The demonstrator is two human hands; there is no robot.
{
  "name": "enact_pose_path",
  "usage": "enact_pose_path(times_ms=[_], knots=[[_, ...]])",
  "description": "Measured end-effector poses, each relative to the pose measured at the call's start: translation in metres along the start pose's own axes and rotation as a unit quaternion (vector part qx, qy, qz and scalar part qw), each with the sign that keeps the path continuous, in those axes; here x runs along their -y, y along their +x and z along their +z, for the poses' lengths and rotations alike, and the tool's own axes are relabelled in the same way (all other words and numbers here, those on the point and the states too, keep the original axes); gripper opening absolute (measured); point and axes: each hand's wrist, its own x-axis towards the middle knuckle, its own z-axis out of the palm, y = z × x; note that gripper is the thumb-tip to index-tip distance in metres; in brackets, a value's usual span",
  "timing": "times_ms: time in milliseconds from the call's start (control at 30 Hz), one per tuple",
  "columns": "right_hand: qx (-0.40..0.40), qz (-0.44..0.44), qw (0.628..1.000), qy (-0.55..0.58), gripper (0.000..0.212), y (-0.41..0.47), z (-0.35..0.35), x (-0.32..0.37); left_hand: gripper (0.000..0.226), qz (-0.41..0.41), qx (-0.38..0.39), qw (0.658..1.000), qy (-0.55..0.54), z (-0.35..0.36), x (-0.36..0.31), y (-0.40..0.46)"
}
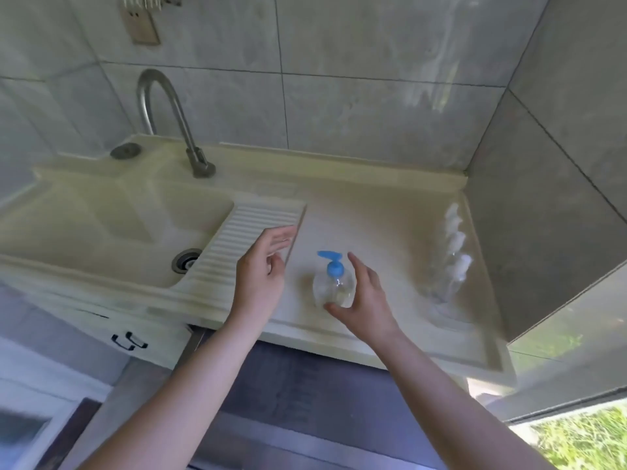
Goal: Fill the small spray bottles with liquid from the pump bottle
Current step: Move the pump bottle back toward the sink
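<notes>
1. Clear plastic pump bottle (333, 289) with a blue pump head (331, 262) is standing upright on the cream countertop (373, 212), near its front edge and just right of the ribbed washboard (251, 225).
2. Right hand (364, 300) is reaching around the bottle's right side, fingers spread and only lightly bent; the thumb tip is lying against the lower front of the bottle, the index finger is rising beside the pump head. Not clamping it; whether the other fingers are touching the bottle I cannot tell.
3. Left hand (263, 266) is hovering to the left of the bottle, over the washboard's near right edge, fingers extended and apart, holding nothing.
4. Small spray bottles (453, 252), clear with white tops, are sitting in a row along the right side of the counter, close to the grey tiled side wall (559, 164), well apart from the pump bottle. Blur is hiding their exact count.
5. Sink basin (112, 232) is lying to the left, drain (186, 261) showing beside the washboard; a curved metal tap (169, 117) is rising behind it.
</notes>
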Motion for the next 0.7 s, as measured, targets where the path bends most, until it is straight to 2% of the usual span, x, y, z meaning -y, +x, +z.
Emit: enact_pose_path(times_ms=[133,300,500,700], knots=[[0.001,0.016,1.0,0.024,0.112,0.003,0.023,-0.006,0.056,-0.027,-0.014,1.0,0.0,-0.009,0.019,-0.017],[-0.039,0.039,0.998,0.042,0.11,0.003,0.038,-0.011,0.052,-0.063,0.02,0.998,0.01,-0.011,0.041,-0.026],[-0.051,0.087,0.994,0.041,0.102,0.011,0.045,-0.013,0.047,-0.098,0.072,0.993,-0.014,-0.009,0.062,-0.012],[-0.111,0.118,0.986,0.041,0.085,0.019,0.052,-0.004,0.042,-0.128,0.166,0.977,-0.034,-0.008,0.096,0.013]])
